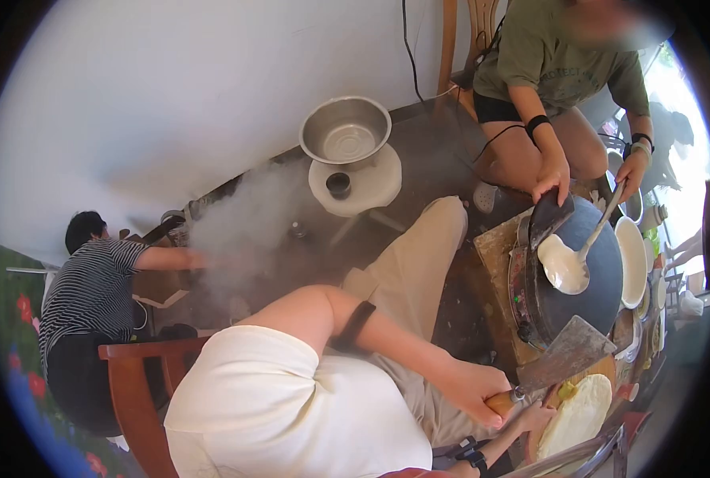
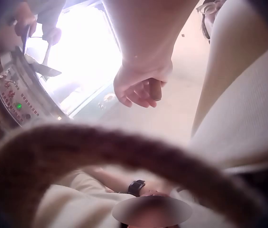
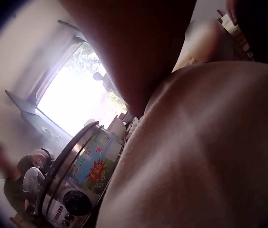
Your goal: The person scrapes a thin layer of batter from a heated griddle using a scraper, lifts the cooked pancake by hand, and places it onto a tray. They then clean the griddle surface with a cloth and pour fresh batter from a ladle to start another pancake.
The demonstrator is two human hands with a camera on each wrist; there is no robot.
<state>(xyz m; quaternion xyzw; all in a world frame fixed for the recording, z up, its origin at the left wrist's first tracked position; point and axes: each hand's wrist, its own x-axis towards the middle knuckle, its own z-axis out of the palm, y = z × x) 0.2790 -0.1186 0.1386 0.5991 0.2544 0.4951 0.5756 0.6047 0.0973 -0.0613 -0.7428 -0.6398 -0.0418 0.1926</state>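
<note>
My left hand (image 1: pixel 474 390) grips the wooden handle of a cleaver (image 1: pixel 566 353); in the left wrist view its curled fingers (image 2: pixel 136 95) show round the handle end (image 2: pixel 155 89). The broad blade hangs flat beside the round griddle (image 1: pixel 590 239), above a wooden board (image 1: pixel 606 370). On the board lies a pale pancake (image 1: pixel 578 418) with a yellow-green bit (image 1: pixel 567 390) at its edge. My right hand (image 1: pixel 534 418) is at the pancake's near edge, partly hidden behind the cleaver handle; I cannot tell how its fingers lie.
Across the griddle (image 3: pixel 77 185), a person in an olive shirt (image 1: pixel 566 80) holds a ladle (image 1: pixel 566 267) and a dark flat tool (image 1: pixel 548 217). A metal basin (image 1: pixel 345 131) and dark cup (image 1: pixel 338 185) stand on a white stool (image 1: pixel 371 187). Someone in stripes (image 1: pixel 92 295) reaches into steam at left.
</note>
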